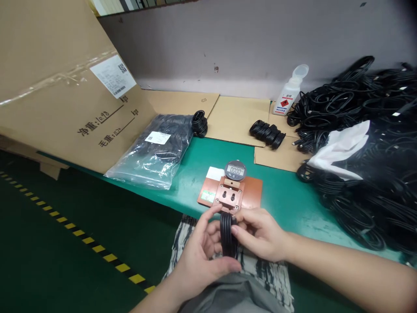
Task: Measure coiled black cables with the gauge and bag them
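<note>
Head view: taking the gauge [235,170] as the landmark, its screen showing zeros, the coil of black cable [225,234] is on the person's side of it, held up just before the copper-coloured block [228,195] joined to the gauge. The left hand [200,256] curls around the coil, thumb beneath and forefinger stretched toward the block; whether that fingertip touches the block is hard to tell. The right hand [263,234] pinches the coil's right side near the cable end, which the fingers partly hide. Left of the gauge, a clear bag [143,171] of black coils lies against an open cardboard box [58,108], with loose coils [199,124] at the bag's far corner. Beyond the gauge, to its right, a row of coils [267,134] rests on cardboard [239,115]. Further right are a white bottle [287,98] and a large heap of cables [345,104], all on the green table [202,161].
</note>
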Tool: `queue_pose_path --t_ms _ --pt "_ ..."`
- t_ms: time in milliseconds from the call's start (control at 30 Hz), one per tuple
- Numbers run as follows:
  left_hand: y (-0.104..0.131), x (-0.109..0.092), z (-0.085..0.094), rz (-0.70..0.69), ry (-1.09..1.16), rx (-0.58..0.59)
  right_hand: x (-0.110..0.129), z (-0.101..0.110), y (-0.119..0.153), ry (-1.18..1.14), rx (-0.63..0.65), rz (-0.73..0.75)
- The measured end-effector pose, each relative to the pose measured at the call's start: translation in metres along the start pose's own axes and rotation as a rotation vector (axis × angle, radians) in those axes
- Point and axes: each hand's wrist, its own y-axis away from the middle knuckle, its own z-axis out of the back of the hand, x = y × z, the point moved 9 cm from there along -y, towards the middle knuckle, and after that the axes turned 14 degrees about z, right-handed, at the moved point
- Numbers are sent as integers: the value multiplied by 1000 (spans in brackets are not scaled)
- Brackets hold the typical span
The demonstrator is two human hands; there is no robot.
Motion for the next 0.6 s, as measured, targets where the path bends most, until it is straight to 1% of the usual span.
queue_pose_path --t_ms 167,233,300,367,433,533,600 --pt "2 13 4 101 -193 -17 3 -2 -1 28 18 58" --pt "2 13 7 81 -254 -47 4 -3 -1 42 26 82" --pt "2 11 8 28 -295 -73 4 -2 -1 56 9 83" --pt "2 8 9 -31 -306 -95 4 0 1 62 -21 64" --pt "2 6 8 -62 -299 -97 3 0 2 46 -43 39" --pt "2 2 4 -55 -245 -51 1 2 3 36 -77 8" --pt "1 -1 2 -18 -180 6 2 5 3 62 -99 36"
